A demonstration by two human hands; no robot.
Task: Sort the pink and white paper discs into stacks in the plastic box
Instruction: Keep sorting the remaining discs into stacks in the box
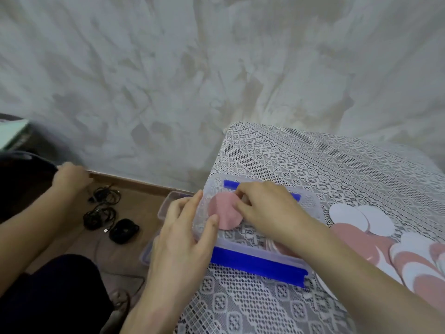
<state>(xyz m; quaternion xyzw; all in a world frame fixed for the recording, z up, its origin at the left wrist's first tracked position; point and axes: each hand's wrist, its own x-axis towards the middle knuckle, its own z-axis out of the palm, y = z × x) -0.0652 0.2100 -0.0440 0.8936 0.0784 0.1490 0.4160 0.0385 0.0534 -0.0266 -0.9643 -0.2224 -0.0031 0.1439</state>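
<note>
A clear plastic box [243, 247] with blue clips stands at the left edge of the lace-covered table. My left hand [183, 227] grips the box's left wall, thumb inside and fingers outside. My right hand [267, 208] reaches into the box from the right, and its fingertips pinch the right edge of a pink disc [222, 210] that lies near the box's left end. A few more pink and white discs [277, 248] show in the box under my right wrist. Loose white discs [361, 218] and pink discs [356, 242] overlap on the table to the right of the box.
Another person's hand [69, 177] and forearm reach in at the far left, over the floor. Black cables [101, 208] and a black mouse [124, 230] lie on the floor beside the table. A second clear container [168, 203] sits behind my left hand. A wall stands behind.
</note>
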